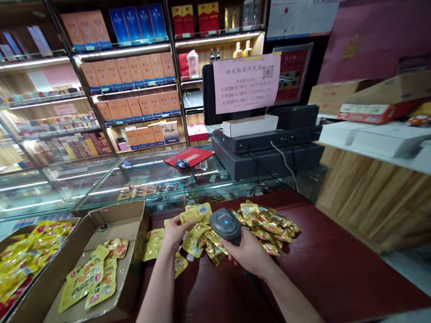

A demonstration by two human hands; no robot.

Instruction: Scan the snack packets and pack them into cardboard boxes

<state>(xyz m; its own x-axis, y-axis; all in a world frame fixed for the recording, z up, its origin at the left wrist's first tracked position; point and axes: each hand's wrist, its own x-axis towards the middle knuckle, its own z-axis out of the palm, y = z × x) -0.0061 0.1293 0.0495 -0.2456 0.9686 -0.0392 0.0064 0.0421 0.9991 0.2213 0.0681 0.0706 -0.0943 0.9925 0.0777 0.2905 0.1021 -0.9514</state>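
Observation:
My left hand (174,231) is closed on the edge of a yellow snack packet (195,214), whose printed label patch faces up. In my right hand (249,252) is a dark barcode scanner (225,225) with a small blue light on top. The scanner's head is just right of the held packet, apart from it. Beneath both hands spreads a heap of gold and yellow packets (267,224) on the dark red table. More yellow packets (154,243) lie to the left of my left hand. My right fingers are partly hidden behind the scanner's handle.
An open cardboard box (138,297) holding several yellow packets stands at the left. Beyond it, another box (27,230) is full of packets. Behind the table are a glass counter (149,179), a mouse (182,163) and a cash drawer (272,161). White boxes (394,140) sit at right.

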